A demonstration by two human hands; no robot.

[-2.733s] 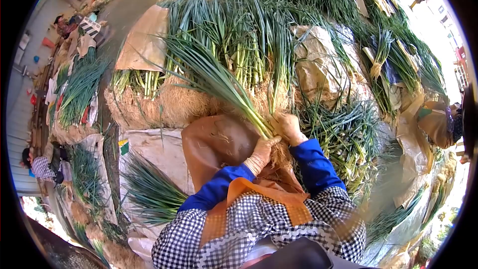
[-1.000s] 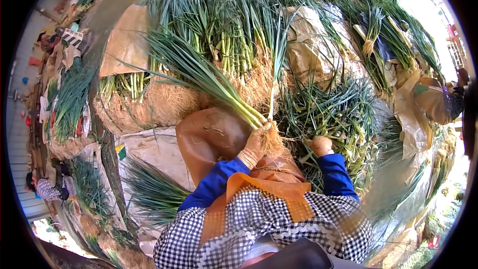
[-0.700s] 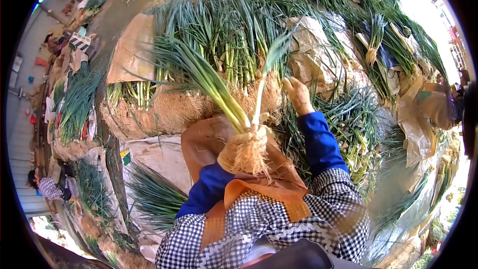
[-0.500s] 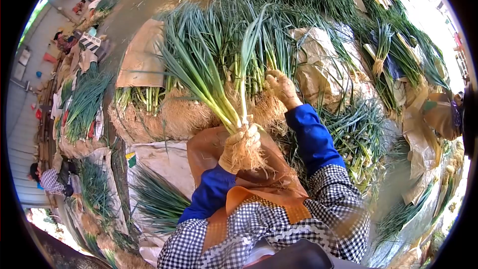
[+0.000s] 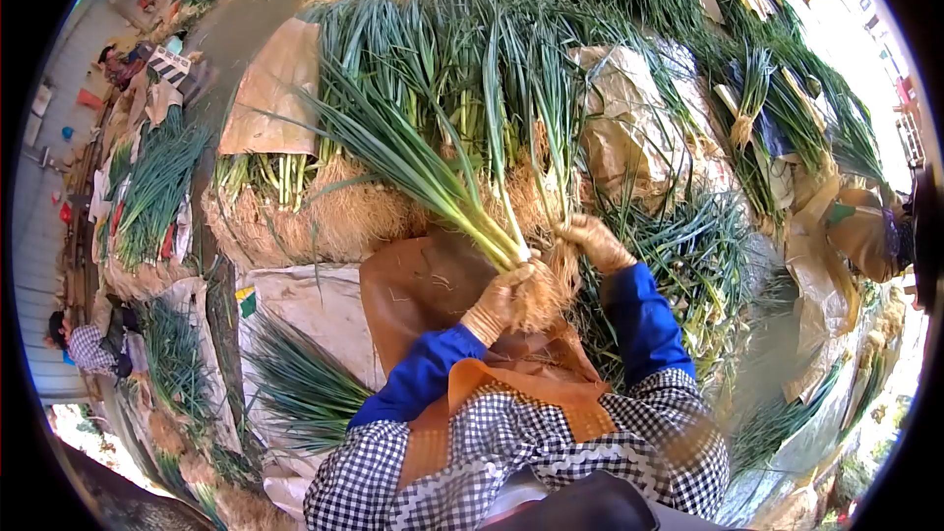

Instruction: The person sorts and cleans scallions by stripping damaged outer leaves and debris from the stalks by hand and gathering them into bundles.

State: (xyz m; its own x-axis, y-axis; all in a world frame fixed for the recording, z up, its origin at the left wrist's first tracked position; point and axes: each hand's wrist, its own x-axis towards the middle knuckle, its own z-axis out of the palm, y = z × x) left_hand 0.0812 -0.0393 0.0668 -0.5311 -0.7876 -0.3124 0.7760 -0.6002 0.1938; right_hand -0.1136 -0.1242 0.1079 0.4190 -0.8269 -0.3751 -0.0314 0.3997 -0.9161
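My left hand [image 5: 501, 303], in a pale glove, is closed round a small bunch of green onions [image 5: 477, 221] just above their roots. The leaves fan up to the left, and a tangle of pale roots hangs past my fingers. To the right, my right hand [image 5: 596, 242], gloved too, pinches a green onion [image 5: 560, 182] low on its stalk. Its brown roots hang beside the bunch, close to or touching it. Beyond both hands lies a thick row of green onions [image 5: 413, 69], roots towards me.
An orange-brown apron [image 5: 403, 280] covers my lap. Cut leaves [image 5: 703, 275] pile up on my right. On my left, green onions [image 5: 300, 383] lie on a white sheet [image 5: 305, 310]. Brown paper [image 5: 270, 88] covers part of the row. A person [image 5: 93, 346] sits at far left.
My right hand has come back towards me from the row with a green onion. My left hand has shifted right with its bunch, which now leans further left.
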